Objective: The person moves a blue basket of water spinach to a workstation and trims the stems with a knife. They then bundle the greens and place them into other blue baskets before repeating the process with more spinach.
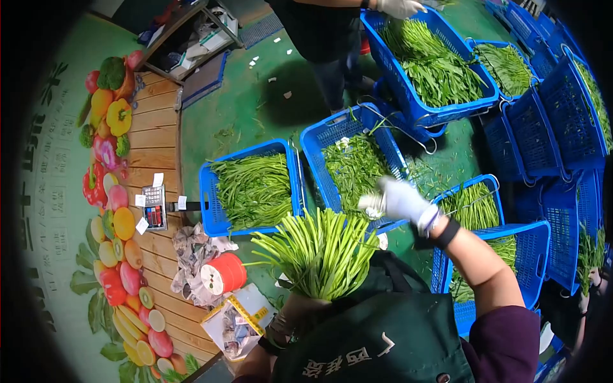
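**Green stalks bundled over a painted green floor**

The left hand (295, 314), low against a green apron (383, 338), is clenched around the base of a bunch of green stalks (319, 249) that fans upward. The right hand (402, 201), in a white glove, is raised over a blue basket (348, 163) of the same greens, fingers closed on something small and pale; what it is cannot be told.

The floor (246, 108) is green, littered with scraps. More blue baskets (252, 185) of greens stand around. To the left runs a wooden-plank counter (156, 134) edged with fruit pictures, bearing a small scale (154, 205), crumpled paper and an orange tape roll (221, 274). Another person's gloved hand (397, 7) reaches into a far basket (428, 60).
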The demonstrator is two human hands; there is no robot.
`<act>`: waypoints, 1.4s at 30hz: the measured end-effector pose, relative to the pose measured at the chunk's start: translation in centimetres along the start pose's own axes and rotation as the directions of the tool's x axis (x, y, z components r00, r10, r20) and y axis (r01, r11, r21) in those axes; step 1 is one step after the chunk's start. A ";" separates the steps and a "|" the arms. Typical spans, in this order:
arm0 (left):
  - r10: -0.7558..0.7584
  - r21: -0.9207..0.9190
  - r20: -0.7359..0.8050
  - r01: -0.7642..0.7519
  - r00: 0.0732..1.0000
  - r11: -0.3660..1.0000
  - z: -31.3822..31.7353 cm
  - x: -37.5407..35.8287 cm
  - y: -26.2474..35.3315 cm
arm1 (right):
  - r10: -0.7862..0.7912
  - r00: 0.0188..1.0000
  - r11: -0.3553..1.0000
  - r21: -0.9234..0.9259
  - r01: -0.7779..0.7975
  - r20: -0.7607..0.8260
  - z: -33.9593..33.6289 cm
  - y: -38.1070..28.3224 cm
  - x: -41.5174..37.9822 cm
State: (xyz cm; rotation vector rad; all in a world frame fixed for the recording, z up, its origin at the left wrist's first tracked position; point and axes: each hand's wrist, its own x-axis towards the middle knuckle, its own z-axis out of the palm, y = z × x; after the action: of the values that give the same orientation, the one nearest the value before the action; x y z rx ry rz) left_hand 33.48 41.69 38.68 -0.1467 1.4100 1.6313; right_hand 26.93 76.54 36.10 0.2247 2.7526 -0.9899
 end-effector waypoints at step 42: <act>-0.282 0.946 0.051 0.044 0.958 0.321 -38.2 21.4 13.5 | -0.071 0.766 -0.505 0.639 -0.580 0.639 34.9 -21.6 19.4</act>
State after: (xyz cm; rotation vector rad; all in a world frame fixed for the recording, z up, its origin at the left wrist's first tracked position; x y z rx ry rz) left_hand -5.34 23.69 22.34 0.5527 1.8801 0.3924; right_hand 8.59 39.06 18.26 0.8492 0.2928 -2.4494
